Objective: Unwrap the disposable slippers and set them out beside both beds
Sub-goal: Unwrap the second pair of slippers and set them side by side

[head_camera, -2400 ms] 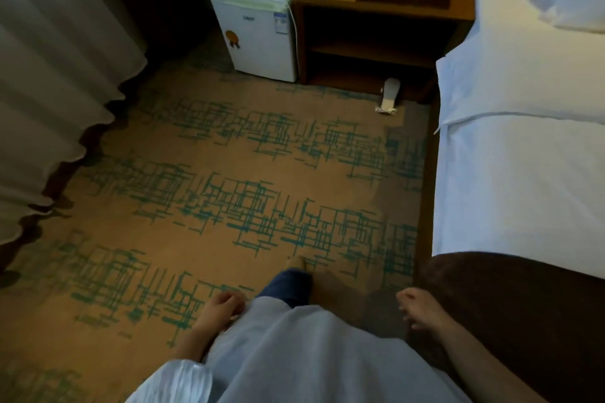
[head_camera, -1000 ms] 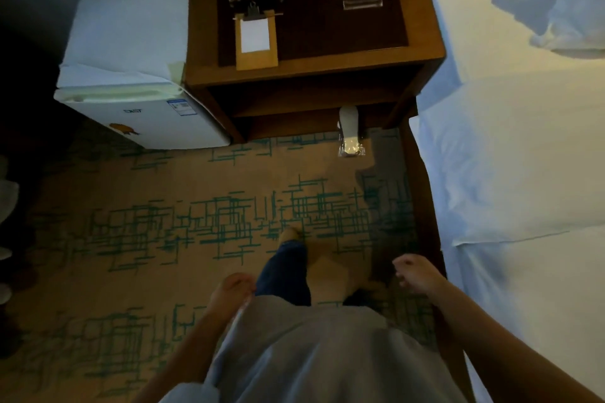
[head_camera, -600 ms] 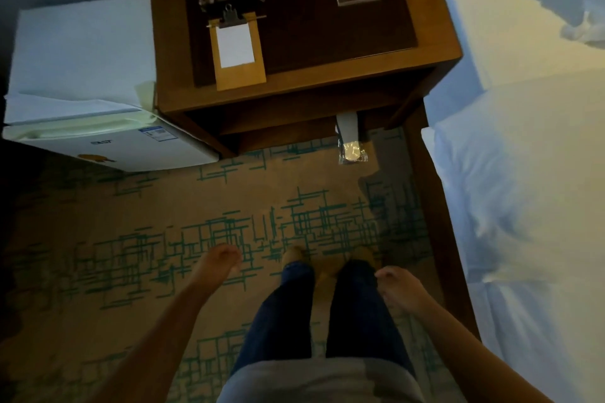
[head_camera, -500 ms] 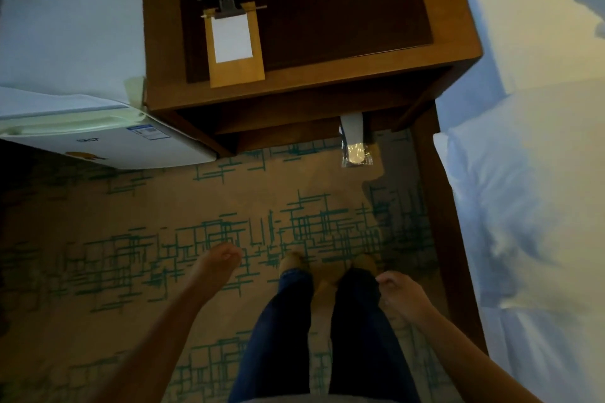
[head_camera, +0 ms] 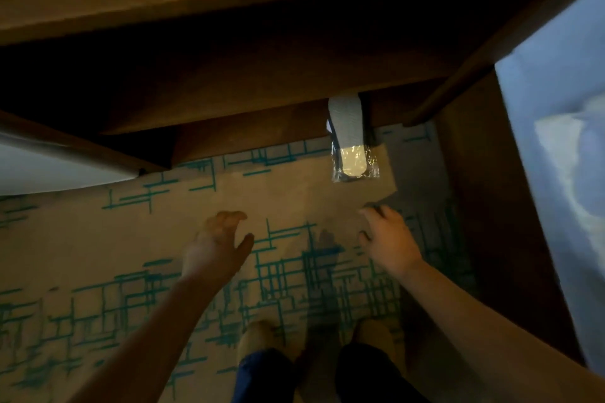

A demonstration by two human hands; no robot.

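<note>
A pair of white disposable slippers [head_camera: 349, 137] in a clear plastic wrapper leans against the lower front of the wooden nightstand [head_camera: 262, 26], its bottom end on the patterned carpet. My left hand [head_camera: 217, 242] hovers over the carpet, left of and below the package, fingers spread, holding nothing. My right hand [head_camera: 386, 239] hovers just below the package, fingers apart and curled, also holding nothing. Neither hand touches the wrapper. The white bed [head_camera: 556, 157] runs along the right side.
A white mini fridge [head_camera: 49, 167] stands left of the nightstand. The dark wooden bed frame [head_camera: 484, 206] borders the carpet on the right. My two feet [head_camera: 314, 340] stand on the carpet [head_camera: 98, 255] at the bottom centre.
I have walked up to the nightstand and bent down, so the wrapped slippers are much closer. Both hands have risen from my sides and reached forward toward the package, fingers opening.
</note>
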